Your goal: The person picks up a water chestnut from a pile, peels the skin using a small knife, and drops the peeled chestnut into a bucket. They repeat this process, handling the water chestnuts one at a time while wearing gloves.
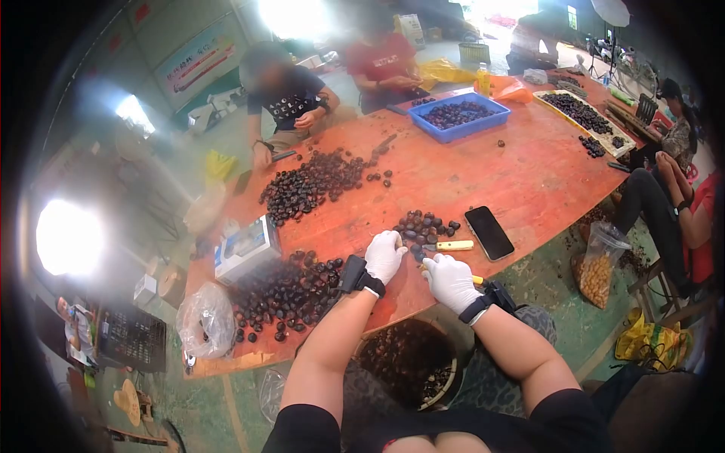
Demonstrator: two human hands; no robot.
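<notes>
Both my hands wear white gloves over the near edge of an orange table (529, 181). My left hand (384, 255) reaches to the small pile of dark chestnuts (424, 225), its fingers closed at the pile's near edge; whether a nut is inside is hidden. My right hand (448, 281) is closed around a yellow-handled tool (478, 280) whose end sticks out to the right. A second knife with a cream handle (451, 245) lies on the table between my hands and the pile.
A black phone (489, 232) lies right of the pile. Larger chestnut heaps (283, 294) (313, 181), a white box (245, 248), a blue tray of nuts (458, 115). A basket (411, 362) sits below the table edge. Other people sit around the table.
</notes>
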